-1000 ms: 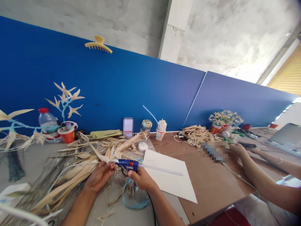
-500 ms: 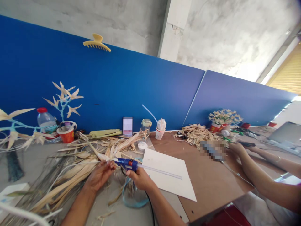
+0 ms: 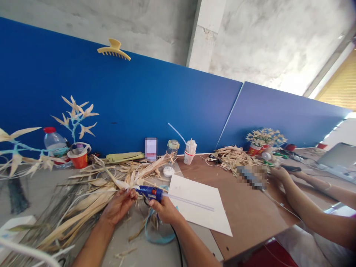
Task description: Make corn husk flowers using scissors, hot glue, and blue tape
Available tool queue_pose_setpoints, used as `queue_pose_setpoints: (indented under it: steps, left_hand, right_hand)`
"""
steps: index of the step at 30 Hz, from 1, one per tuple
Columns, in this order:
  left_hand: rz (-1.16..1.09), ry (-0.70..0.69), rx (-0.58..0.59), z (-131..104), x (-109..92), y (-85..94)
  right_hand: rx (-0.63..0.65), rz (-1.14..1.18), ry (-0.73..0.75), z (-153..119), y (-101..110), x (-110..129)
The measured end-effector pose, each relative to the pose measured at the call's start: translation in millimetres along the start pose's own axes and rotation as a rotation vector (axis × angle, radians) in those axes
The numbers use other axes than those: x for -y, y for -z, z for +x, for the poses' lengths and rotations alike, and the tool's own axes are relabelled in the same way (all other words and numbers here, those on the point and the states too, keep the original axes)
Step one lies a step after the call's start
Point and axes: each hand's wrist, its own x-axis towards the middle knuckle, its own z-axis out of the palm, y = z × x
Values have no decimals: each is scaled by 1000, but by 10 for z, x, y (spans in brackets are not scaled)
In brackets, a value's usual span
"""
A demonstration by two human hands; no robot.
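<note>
My right hand (image 3: 166, 210) is closed around the handle of a blue hot glue gun (image 3: 151, 193). A long clear glue stick (image 3: 194, 204) sticks out of its back end, over a white sheet. My left hand (image 3: 120, 205) is closed, its fingertips pinching a pale corn husk flower (image 3: 131, 182) with pointed petals. The gun's nozzle meets the flower's base close to my left fingertips; the exact contact spot is too small to make out. Below the gun, a light blue ribbon loop (image 3: 160, 241) lies on the table.
Dried husks (image 3: 91, 205) cover the table's left side. A white sheet (image 3: 200, 207) lies right of my hands. Behind stand a phone (image 3: 151, 149), a glass jar (image 3: 172, 147), a paper cup (image 3: 189, 157) and a red cup (image 3: 78, 159). At the right, another person's hands (image 3: 280, 174) are working.
</note>
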Motion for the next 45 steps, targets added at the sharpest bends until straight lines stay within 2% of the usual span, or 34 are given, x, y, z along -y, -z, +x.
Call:
queue_pose_setpoints:
  steps: [4,9,14,19,27,31,36,41,45]
  left_hand:
    - [-21,-11,-25,-1,-1,-5]
    - [-3,3,9,-7,-8,-13]
    - [-19,-6,-29,-5,-3,-9]
    - [11,6,21,-4,-3,-5]
    - [15,9,2,2,-1,1]
    - [0,16,1,-1,-4,-8]
    - [-29,5,-53,-10,-4,-21]
    - [0,11,36,5,-4,21]
    - [46,7,68,15,-5,34]
  right_hand:
    - [36,-41,10,-3,-1,-6]
    - [33,-3,46,10,7,48]
    - [40,-26,37,9,2,32]
    - [15,1,65,12,2,-20]
    - [44,-10,68,4,9,9]
    - [31,-15,21,-6,5,10]
    - [12,-44,-44,-22,-10,-55]
    - [-5,-8,-65,-45,30,-25]
    - [-79,8,-12,-53,76,52]
